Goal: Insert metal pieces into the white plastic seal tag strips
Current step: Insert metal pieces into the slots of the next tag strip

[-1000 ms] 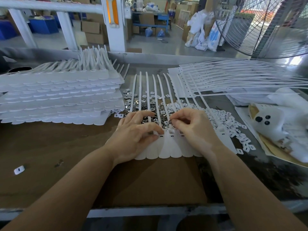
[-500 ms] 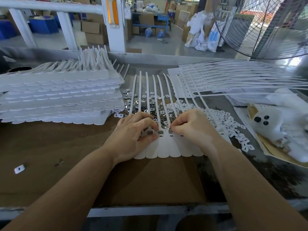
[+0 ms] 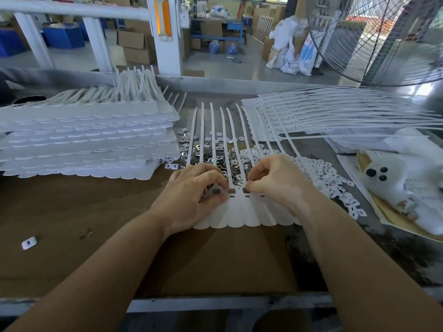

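Observation:
A joined row of white plastic seal tag strips [image 3: 242, 214] lies flat on brown cardboard, tails pointing away from me. Small grey metal pieces [image 3: 231, 190] sit in the tag heads near the left. My left hand [image 3: 191, 195] rests on the row's left end, fingers curled, thumb and forefinger pinching at a metal piece [image 3: 216, 190]. My right hand [image 3: 275, 185] has curled fingers, its fingertips pressing a metal piece [image 3: 246, 190] at a tag head. Loose metal pieces [image 3: 211, 154] lie heaped just behind both hands.
Tall stacks of tag strips [image 3: 84, 140] stand at the left. More strips [image 3: 335, 116] fan out at the back right. White plastic caps [image 3: 323, 176] are piled to the right of my hand. A white bag [image 3: 407, 183] lies far right; a fan [image 3: 383, 39] stands behind.
Both hands slid slightly toward me along the tag heads. The right hand's fingertips came down onto a tag head with a metal piece; more grey pieces show in the row.

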Demonstrator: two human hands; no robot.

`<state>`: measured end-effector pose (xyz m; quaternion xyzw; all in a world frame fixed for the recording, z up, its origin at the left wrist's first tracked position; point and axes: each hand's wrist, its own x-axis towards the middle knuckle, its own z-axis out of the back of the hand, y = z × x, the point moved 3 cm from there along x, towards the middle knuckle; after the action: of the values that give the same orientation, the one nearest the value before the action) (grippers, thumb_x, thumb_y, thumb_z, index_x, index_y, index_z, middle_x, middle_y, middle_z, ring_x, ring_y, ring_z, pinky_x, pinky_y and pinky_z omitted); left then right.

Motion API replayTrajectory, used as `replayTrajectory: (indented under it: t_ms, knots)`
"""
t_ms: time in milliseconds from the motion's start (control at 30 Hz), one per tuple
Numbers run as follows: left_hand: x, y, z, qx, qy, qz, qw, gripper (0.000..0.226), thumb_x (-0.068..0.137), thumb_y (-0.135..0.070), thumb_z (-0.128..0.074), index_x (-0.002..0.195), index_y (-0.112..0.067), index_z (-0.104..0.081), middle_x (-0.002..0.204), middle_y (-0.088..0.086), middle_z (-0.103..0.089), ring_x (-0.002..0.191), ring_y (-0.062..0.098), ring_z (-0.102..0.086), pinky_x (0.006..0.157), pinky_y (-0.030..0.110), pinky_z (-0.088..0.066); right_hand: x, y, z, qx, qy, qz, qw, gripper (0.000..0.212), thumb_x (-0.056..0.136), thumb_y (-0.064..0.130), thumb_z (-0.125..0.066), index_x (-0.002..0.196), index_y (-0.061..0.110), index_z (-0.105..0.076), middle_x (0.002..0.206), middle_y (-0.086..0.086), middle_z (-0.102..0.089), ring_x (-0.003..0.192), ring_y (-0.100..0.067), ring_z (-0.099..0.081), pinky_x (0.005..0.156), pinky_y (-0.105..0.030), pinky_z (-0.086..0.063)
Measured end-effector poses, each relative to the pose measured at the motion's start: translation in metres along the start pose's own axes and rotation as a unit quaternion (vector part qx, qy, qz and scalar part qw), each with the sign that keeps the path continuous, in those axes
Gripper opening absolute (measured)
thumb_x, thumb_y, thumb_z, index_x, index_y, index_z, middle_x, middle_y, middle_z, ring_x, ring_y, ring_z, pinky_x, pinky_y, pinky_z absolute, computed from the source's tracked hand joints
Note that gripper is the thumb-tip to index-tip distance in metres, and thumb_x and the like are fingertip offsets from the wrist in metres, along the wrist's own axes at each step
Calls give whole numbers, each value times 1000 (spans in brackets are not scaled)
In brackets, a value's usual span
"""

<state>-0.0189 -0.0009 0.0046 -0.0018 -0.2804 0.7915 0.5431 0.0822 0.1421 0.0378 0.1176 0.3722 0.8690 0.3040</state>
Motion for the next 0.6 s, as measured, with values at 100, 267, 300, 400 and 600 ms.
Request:
replayTrajectory:
  t_ms: [100, 267, 300, 400, 600]
  knots:
    - [0, 1, 0, -4, -2, 3, 1000, 17, 87, -46, -54, 103, -39, -56, 115, -26, -39, 116, 1, -34, 93, 23, -15, 4, 0, 2, 41, -29, 9, 999, 12, 77, 4, -69, 76, 16, -66, 77, 0, -66, 66, -10, -62, 52, -14, -48]
    - [1, 3, -1, 0, -2, 20, 1000, 22, 87, -47, -54, 106, -36, -58, 120, -23, -38, 119, 1, -28, 95, 22, -14, 13, -2, 3, -69, -118, 47, 990, 19, 85, 3, -58, 87, 17, -69, 92, 0, -66, 65, -8, -60, 59, -16, -48]
    - [1, 3, -1, 0, 0, 24, 1000, 22, 87, -47, -53, 105, -36, -58, 121, -23, -38, 118, 1, -28, 95, 21, -13, 15, -3, 2, -88, -116, 50, 988, 21, 86, 3, -57, 90, 17, -71, 94, 0, -68, 65, -8, -60, 61, -17, -47]
    - [2, 4, -1, 0, 1, 31, 1000, 23, 85, -49, -53, 104, -37, -59, 123, -22, -39, 118, 0, -28, 95, 22, -13, 19, -3, -2, -123, -70, 58, 988, 24, 83, 7, -58, 99, 18, -73, 103, 1, -70, 76, -12, -62, 71, -23, -49]
    - [3, 4, 0, 1, 7, 38, 999, 22, 85, -50, -52, 102, -37, -59, 123, -21, -40, 119, 2, -30, 98, 26, -16, 22, -2, -5, -139, -60, 52, 987, 24, 81, 12, -63, 101, 22, -73, 107, 2, -68, 75, -14, -62, 76, -30, -55]
